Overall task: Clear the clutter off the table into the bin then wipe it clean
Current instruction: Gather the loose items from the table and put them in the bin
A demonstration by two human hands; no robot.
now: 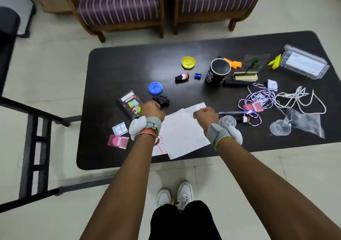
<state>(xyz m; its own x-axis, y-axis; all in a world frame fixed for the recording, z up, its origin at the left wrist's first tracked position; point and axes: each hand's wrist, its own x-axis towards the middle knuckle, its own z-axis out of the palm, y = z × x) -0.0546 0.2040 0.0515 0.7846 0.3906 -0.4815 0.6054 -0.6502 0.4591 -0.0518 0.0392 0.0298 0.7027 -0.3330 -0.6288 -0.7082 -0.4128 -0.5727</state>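
Left hand, right hand curled; flat white paper

We log papers front-centre on counter, mug behind them, cables right, box left, armchairs behind counter.

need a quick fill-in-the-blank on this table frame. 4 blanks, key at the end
1. The far lid is coloured ___.
2. The near lid, by the left hand, is coloured ___.
3. The black cup stands ___ on the table.
4. The left hand and the right hand are both curled into ___.

Missing words: yellow; blue; upright; fists.
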